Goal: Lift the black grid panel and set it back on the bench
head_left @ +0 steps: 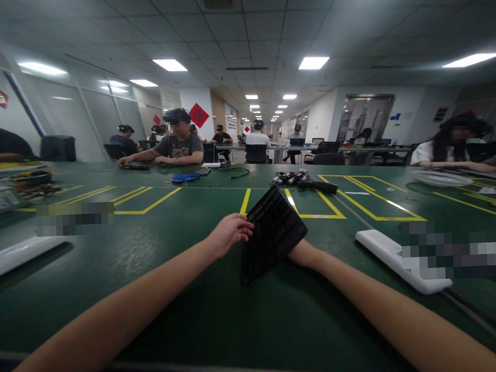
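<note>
Tray (274, 237), black, gridded, tilted, left hand (230, 232) half-open at its edge, right hand (303, 254) behind, grip hidden.

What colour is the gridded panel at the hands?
The gridded panel is black on its visible side, shown best in the head view.

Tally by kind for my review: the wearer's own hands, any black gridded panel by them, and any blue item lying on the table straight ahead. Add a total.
Hands, left hand and right hand: 2
Black panel: 1
Blue item: 1
Total: 4
</note>
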Tool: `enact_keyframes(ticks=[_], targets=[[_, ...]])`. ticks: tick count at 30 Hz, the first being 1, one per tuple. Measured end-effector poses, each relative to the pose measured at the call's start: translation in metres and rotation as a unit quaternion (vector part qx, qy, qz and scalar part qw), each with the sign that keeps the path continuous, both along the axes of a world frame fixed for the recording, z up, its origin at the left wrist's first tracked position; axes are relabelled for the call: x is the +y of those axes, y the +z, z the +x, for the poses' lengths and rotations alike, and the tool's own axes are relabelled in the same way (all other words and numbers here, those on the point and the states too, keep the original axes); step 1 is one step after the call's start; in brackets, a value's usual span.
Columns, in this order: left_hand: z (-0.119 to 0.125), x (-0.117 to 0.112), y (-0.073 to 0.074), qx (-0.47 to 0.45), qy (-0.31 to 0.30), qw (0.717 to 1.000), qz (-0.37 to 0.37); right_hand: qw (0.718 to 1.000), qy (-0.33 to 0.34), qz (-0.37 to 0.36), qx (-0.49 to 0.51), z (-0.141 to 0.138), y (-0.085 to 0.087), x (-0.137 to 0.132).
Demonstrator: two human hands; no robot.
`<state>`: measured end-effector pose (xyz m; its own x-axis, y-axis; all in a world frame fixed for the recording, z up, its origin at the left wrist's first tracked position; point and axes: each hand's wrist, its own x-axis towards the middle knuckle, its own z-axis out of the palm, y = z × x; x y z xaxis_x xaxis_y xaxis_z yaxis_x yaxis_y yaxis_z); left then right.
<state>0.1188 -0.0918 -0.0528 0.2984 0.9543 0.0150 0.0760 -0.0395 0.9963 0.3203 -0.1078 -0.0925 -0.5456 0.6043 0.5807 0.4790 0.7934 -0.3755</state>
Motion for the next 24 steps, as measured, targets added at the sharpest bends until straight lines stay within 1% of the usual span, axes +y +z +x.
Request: enact_keyframes(ticks=[1, 2, 3, 5, 7, 9, 11, 13, 14, 15, 16, 17, 18, 20, 21, 22, 23, 24], targets=[[-0.001, 0.001, -0.001, -0.002, -0.006, 1.000, -0.021, 1.000, 0.001, -0.002, 0.001, 0.000, 0.000, 0.000], [-0.003, 0.003, -0.002, 0.022, -0.017, 0.999, -0.022, 1.000, 0.003, -0.006, 0.005, 0.000, -0.001, 0.001], [-0.004, 0.004, -0.003, 0.062, -0.031, 0.998, -0.006, 1.000, 0.005, -0.011, 0.009, 0.000, -0.001, 0.001], [-0.006, 0.005, -0.005, 0.154, -0.063, 0.985, 0.054, 0.999, 0.008, -0.024, 0.021, 0.001, -0.002, 0.001], [-0.006, 0.005, -0.007, 0.229, -0.076, 0.962, 0.131, 0.999, 0.010, -0.034, 0.028, 0.000, -0.002, -0.001], [-0.004, 0.005, -0.008, 0.286, -0.066, 0.931, 0.217, 0.999, 0.018, -0.042, 0.028, -0.001, 0.000, -0.002], [-0.002, 0.007, -0.007, 0.327, -0.038, 0.898, 0.293, 0.998, 0.031, -0.051, 0.017, -0.003, 0.004, -0.002], [-0.004, 0.015, -0.004, 0.347, -0.007, 0.877, 0.332, 0.998, 0.028, -0.057, -0.001, -0.001, 0.008, 0.004], [-0.008, 0.021, 0.000, 0.356, 0.012, 0.871, 0.337, 0.998, 0.008, -0.058, -0.013, 0.002, 0.011, 0.009], [-0.016, 0.029, 0.006, 0.369, 0.039, 0.866, 0.334, 0.998, -0.028, -0.058, -0.025, 0.008, 0.014, 0.015], [-0.027, 0.039, 0.012, 0.385, 0.074, 0.860, 0.325, 0.994, -0.079, -0.059, -0.039, 0.015, 0.017, 0.022], [-0.042, 0.049, 0.019, 0.408, 0.116, 0.852, 0.307, 0.986, -0.144, -0.063, -0.053, 0.025, 0.020, 0.030], [-0.060, 0.060, 0.026, 0.434, 0.167, 0.839, 0.282, 0.972, -0.214, -0.070, -0.066, 0.036, 0.023, 0.037], [-0.101, 0.078, 0.037, 0.501, 0.247, 0.806, 0.197, 0.935, -0.334, -0.084, -0.082, 0.060, 0.027, 0.049], [-0.123, 0.085, 0.040, 0.534, 0.290, 0.779, 0.154, 0.917, -0.378, -0.091, -0.087, 0.071, 0.028, 0.053], [-0.144, 0.090, 0.042, 0.562, 0.318, 0.754, 0.121, 0.898, -0.418, -0.102, -0.094, 0.082, 0.028, 0.057], [-0.163, 0.093, 0.042, 0.581, 0.338, 0.735, 0.087, 0.878, -0.454, -0.113, -0.106, 0.090, 0.027, 0.059], [-0.180, 0.095, 0.040, 0.593, 0.350, 0.723, 0.061, 0.858, -0.482, -0.122, -0.128, 0.096, 0.025, 0.061]])
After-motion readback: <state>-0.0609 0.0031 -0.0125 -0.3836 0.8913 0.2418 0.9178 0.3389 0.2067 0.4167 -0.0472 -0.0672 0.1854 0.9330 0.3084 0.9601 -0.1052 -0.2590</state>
